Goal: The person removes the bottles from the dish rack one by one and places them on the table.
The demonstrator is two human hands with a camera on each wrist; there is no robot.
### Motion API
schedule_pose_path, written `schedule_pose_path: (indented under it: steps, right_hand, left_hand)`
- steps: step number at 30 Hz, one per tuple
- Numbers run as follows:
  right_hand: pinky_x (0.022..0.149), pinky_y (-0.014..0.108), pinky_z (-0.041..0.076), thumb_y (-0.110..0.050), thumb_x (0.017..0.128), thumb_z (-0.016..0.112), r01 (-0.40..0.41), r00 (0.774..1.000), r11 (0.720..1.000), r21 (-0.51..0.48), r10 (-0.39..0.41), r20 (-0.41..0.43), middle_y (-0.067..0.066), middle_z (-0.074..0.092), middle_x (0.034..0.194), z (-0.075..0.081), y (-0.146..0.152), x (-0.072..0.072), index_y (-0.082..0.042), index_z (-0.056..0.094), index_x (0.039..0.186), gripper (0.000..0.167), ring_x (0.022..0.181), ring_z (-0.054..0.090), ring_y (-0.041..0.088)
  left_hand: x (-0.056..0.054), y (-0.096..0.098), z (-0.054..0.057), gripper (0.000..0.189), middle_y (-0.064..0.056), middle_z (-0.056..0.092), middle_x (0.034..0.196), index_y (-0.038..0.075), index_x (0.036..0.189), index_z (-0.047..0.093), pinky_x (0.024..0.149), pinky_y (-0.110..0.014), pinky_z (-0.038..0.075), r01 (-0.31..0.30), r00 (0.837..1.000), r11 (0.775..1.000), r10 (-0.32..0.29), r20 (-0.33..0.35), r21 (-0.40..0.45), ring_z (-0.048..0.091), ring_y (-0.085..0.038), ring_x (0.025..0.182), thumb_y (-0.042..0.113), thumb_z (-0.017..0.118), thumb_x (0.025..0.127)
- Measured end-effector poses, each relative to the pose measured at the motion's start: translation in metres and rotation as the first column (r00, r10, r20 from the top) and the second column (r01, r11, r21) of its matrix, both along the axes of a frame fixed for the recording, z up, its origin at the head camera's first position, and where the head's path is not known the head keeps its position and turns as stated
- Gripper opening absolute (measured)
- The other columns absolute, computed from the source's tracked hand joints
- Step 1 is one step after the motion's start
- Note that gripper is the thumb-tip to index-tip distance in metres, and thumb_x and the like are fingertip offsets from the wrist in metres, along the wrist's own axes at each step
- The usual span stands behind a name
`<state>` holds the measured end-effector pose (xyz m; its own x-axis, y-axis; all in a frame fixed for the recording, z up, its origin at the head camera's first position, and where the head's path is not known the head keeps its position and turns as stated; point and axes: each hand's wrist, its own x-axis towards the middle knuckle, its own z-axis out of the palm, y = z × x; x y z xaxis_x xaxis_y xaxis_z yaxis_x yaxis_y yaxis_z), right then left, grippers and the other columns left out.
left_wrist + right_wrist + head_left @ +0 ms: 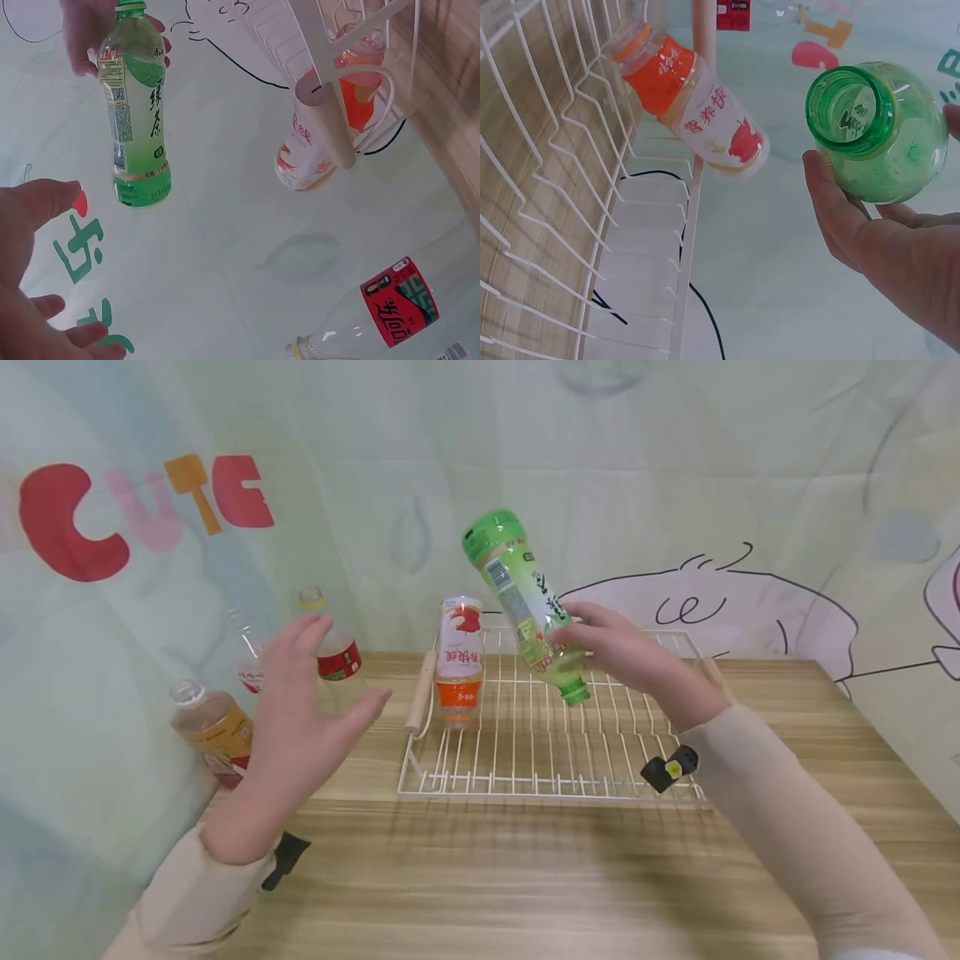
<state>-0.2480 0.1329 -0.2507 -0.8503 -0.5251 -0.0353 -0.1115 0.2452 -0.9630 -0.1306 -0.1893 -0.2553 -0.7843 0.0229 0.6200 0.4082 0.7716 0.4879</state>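
1. Wire rack point(525, 795), on the table point(480, 877). Thin, spaced wires; a bottle neck meeting them at a slant could snag on one and tip.
2. Green bottle point(534, 606), held above the rack, apart from its wires. Neck down and near, base up and to the far left, mouth uncapped. The hold lies toward the neck, so the high base could swing or roll in the fingers; a swing to the left might strike its neighbour.
3. Yellow-label bottle point(217, 731) and red-label bottle point(340, 662), upright at the left of the table. A careless sweep of the nearby left hand could topple either; both look light.
4. White-and-orange bottle point(460, 660), neck down at the rack's left end, just beside the wooden handle point(422, 693). Held only by wires low on its body, it could lean or fall if bumped.
5. Left hand point(300, 727): thumb and fingers spread wide, holding nothing, well apart from the right.
6. Right hand point(626, 647): thumb and fingers closed around the green bottle's neckward half; firmness of grip cannot be told.
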Motion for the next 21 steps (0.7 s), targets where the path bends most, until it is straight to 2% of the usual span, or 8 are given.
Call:
schedule_pose_path:
  steps: [5, 12, 21]
  right_hand:
    - [0.101, 0.048, 0.043, -0.019, 0.096, 0.050, -0.023, 1.000, 0.998, 0.063, 0.023, -0.009, 0.021, 0.054, 0.128, 0.003, 0.003, 0.012, -0.004, 0.030, 0.148, 0.058, 0.108, 0.059, 0.032]
    - [0.101, 0.048, 0.042, -0.023, 0.094, 0.055, -0.045, 0.998, 0.988, 0.149, 0.050, -0.026, 0.014, 0.059, 0.124, 0.002, 0.007, 0.026, -0.011, 0.034, 0.146, 0.058, 0.106, 0.061, 0.030]
    - [0.094, 0.046, 0.042, -0.026, 0.090, 0.059, -0.052, 0.996, 0.962, 0.270, 0.070, -0.057, 0.012, 0.058, 0.127, 0.002, 0.010, 0.043, -0.016, 0.031, 0.149, 0.066, 0.108, 0.059, 0.028]
  left_hand:
    - [-0.003, 0.015, 0.000, 0.081, -0.017, 0.035, 0.148, 0.001, 0.140, 0.038, 0.104, -0.058, 0.034, 0.052, 0.997, 0.992, -0.057, -0.042, -0.116, 0.032, -0.034, 0.136, 0.013, 0.083, 0.073]
    - [-0.007, 0.030, -0.001, 0.078, -0.019, 0.037, 0.143, 0.001, 0.136, 0.040, 0.102, -0.053, 0.038, 0.115, 0.977, 0.954, -0.159, -0.142, -0.275, 0.037, -0.037, 0.130, 0.017, 0.084, 0.072]
    - [-0.010, 0.040, 0.002, 0.078, -0.023, 0.040, 0.139, 0.000, 0.133, 0.043, 0.102, -0.051, 0.037, 0.188, 0.921, 0.901, -0.300, -0.247, -0.390, 0.038, -0.038, 0.127, 0.022, 0.085, 0.071]
